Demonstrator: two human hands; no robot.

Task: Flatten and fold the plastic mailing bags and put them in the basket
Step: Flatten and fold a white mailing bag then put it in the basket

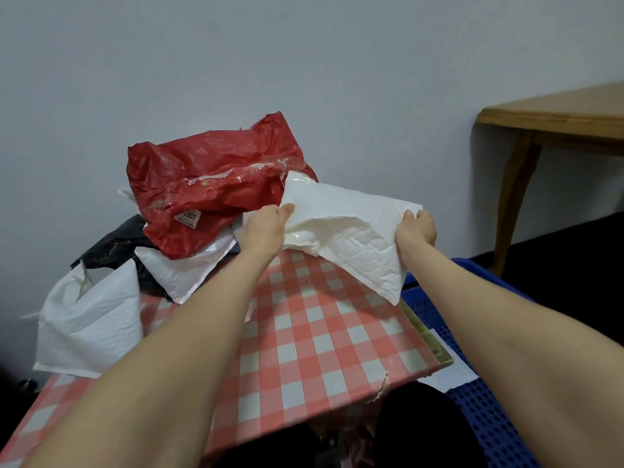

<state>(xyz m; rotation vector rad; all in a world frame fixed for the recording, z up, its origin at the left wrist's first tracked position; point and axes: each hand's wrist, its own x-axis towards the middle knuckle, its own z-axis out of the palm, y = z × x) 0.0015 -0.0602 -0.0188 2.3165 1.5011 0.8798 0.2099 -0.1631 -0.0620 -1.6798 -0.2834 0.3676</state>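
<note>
White and padded, the left mailer [91, 319] lies slumped at the left edge of the checked table [320, 336], with one torn corner sticking up. Just right of it and further back is a crumpled black bag [111, 244], partly under a second mailer [182, 268], also white. The red bag [209, 187] sits on top of both. It is large and wrinkled, rises in front of the wall [304, 62], and has a small white label [188, 217] near its lower edge.

The left hand [263, 228] reaches past the red bag and grips the left end of a third mailer [351, 231], thumb on top, the other fingers curled underneath and mostly hidden. This white mailer is held between both hands, clear of the tabletop, above the table's far right corner. It is creased, with part of it folded over, and its lower corner hangs toward the table's right edge. The right hand [417, 228] pinches the right end, thumb on the near face and fingers wrapped behind, out of sight.

Right of the table and lower stands the blue basket [472, 400], its walls perforated, with the right forearm crossing above it. A flat white piece [452, 369] lies inside; I cannot tell whether it is a folded bag. At far right a wooden table [557, 119] with a curved leg stands by the wall.
</note>
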